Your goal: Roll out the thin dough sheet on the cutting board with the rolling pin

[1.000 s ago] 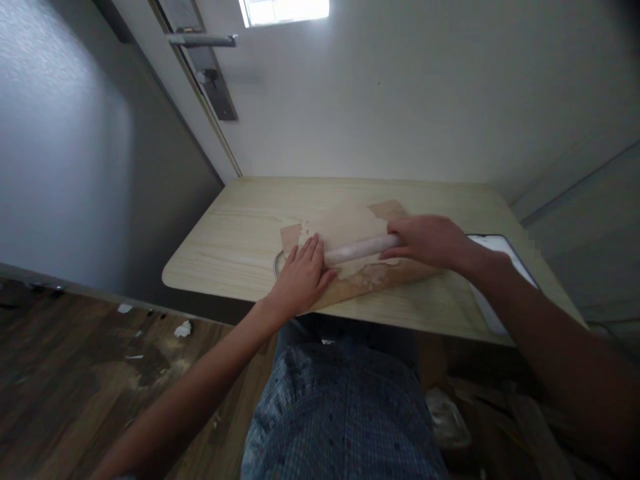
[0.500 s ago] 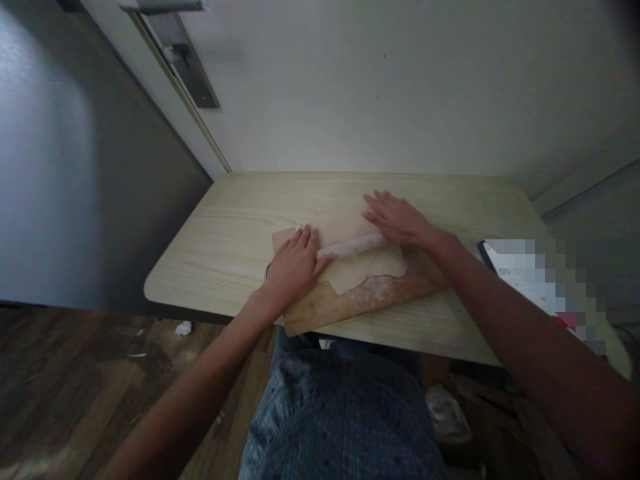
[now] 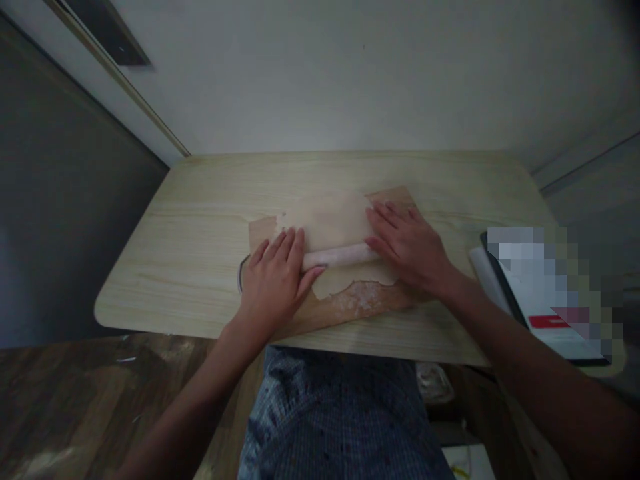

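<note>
A pale rolling pin (image 3: 338, 256) lies across a wide, thin sheet of dough (image 3: 327, 217) with an uneven near edge. Beneath the dough is a wooden board (image 3: 310, 313), dusted with white flour along its front part. My left hand (image 3: 275, 267) rests flat over the pin's left end, fingers stretched forward and thumb out along the pin. Over the right end lies my right hand (image 3: 407, 243), its fingers extended forward and left at the dough's edge. Both palms hide the pin's ends.
The board sits on a light wood-grain table (image 3: 165, 267) against a pale wall (image 3: 350, 87). A flat, dark-edged object with a red patch (image 3: 550, 322), partly pixelated, is at the right. Part of a dark-rimmed round thing (image 3: 242, 273) shows beside my left hand.
The view has shifted, bringing the table closer. My right hand has turned to point more forward, uncovering the board's far right corner. The pin lies more level across the dough.
</note>
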The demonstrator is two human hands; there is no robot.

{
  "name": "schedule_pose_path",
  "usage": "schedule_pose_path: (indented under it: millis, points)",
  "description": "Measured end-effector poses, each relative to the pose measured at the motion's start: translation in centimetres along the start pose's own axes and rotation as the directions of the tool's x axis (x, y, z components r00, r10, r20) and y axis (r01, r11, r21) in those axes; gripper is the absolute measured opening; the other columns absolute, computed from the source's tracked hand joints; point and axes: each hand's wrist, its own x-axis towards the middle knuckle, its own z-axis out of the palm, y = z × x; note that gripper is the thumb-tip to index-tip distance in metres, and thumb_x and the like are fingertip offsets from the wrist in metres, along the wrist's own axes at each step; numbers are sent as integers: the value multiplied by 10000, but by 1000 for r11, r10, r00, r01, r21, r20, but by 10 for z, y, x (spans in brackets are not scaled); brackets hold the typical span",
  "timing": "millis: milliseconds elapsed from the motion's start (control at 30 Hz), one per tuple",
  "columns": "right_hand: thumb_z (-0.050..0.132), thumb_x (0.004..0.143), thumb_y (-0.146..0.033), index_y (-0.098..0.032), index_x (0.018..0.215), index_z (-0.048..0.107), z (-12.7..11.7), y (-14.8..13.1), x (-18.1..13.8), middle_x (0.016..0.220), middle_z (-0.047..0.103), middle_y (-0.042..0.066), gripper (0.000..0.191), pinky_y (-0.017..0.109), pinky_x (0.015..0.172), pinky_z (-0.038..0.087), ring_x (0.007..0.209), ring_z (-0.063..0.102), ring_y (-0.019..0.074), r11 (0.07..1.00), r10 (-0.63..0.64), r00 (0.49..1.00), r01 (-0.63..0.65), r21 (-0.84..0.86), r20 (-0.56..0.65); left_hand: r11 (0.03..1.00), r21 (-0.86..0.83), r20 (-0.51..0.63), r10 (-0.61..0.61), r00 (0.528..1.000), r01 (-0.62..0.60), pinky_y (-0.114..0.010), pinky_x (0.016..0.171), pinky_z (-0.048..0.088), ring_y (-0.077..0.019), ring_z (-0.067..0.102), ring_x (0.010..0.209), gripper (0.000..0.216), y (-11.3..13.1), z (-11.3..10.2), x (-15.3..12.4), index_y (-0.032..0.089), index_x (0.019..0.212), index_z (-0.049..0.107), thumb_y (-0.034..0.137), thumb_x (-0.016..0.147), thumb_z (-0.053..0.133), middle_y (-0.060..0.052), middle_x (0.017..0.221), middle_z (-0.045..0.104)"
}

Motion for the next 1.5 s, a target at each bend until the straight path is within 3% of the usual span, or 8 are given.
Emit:
schedule_pose_path:
  millis: [467, 700, 967, 1133, 1267, 1367, 1500]
  points:
    - [276, 887, -478, -90, 1284, 419, 4, -23, -53, 1339, 446, 161, 573, 453, 996, 331, 1247, 374, 260, 997, 47, 988, -37, 72, -144, 998, -48, -67, 40, 997, -44, -439, 986, 355, -277, 464, 1189, 626, 15, 2, -11, 41, 1286, 400, 506, 880, 301, -183, 1284, 495]
    - [281, 894, -442, -114, 1287, 394, 11, -34, -72, 1378, 389, 172, 524, 494, 1025, 269, 1303, 288, 257, 997, 67, 979, -57, 59, -193, 996, -91, -73, 18, 997, -24, -434, 1004, 337, -273, 442, 1211, 603, 24, 5, -28, 41, 1295, 383, 480, 888, 318, -184, 1311, 466]
    - [337, 892, -374, -123, 1271, 419, 10, -43, -94, 1352, 426, 171, 462, 500, 1007, 296, 1287, 322, 268, 998, 49, 972, -40, 43, -231, 992, -120, -103, 23, 994, -35, -438, 997, 364, -264, 441, 1215, 558, 32, 7, -54, 94, 1302, 375, 468, 889, 343, -165, 1327, 453]
    - [330, 902, -332, -163, 1205, 498, 3, -42, -102, 1271, 526, 126, 386, 514, 1011, 280, 1193, 452, 252, 999, 19, 963, -29, -33, -270, 993, -105, -127, 41, 991, -54, -418, 972, 403, -257, 473, 1184, 454, 37, 11, -71, 83, 1257, 429, 345, 887, 412, -162, 1306, 480]
    - [371, 893, -271, -165, 1054, 601, -1, -32, -100, 1066, 647, 105, 300, 520, 997, 297, 989, 583, 237, 994, -80, 952, 55, -94, -294, 983, -89, -165, 146, 975, -162, -386, 960, 418, -219, 524, 1123, 349, 31, 14, -78, 109, 1217, 469, 176, 879, 417, -120, 1236, 554]
    - [410, 875, -228, -184, 955, 640, -10, -25, -90, 907, 670, 79, 248, 502, 952, 355, 859, 601, 223, 978, -190, 951, 162, -130, -243, 961, -84, -141, 252, 957, -265, -352, 893, 462, -202, 566, 1039, 320, 20, 6, -74, 121, 1171, 504, 126, 859, 434, -104, 1140, 610]
    - [452, 855, -227, -177, 928, 641, -43, -25, -64, 906, 648, 91, 209, 435, 911, 407, 872, 572, 230, 961, -245, 936, 201, -188, -251, 952, -35, -132, 298, 945, -305, -351, 821, 479, -208, 580, 981, 319, 0, -28, -44, 132, 1155, 524, 107, 853, 425, -115, 1078, 625]
